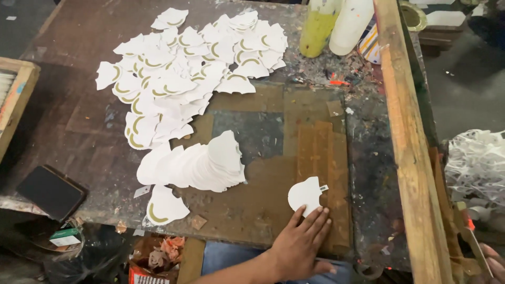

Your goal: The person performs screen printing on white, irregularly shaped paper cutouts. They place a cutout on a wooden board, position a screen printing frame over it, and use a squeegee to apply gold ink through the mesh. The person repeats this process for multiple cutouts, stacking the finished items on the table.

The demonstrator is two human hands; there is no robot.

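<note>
My left hand [301,246] lies palm down at the table's near edge. Its fingertips press on a single white cut-out paper piece [305,195] that rests on a brown cardboard strip [315,152]. To the left of it leans a fanned stack of blank white cut-outs [202,164]. One cut-out with a gold arc [164,206] lies alone near the front edge. Farther back spreads a big heap of gold-arc cut-outs [184,68]. Only a part of my right hand [494,260] shows at the bottom right corner, beyond the table, closed around a thin flat tool [473,239].
A yellow-green bottle [319,26] and a white bottle [351,21] stand at the table's back right. A wooden beam [410,137] runs along the right edge, with white netted scrap [476,165] beyond it. A dark phone [50,192] lies front left, beside a wooden tray [16,100].
</note>
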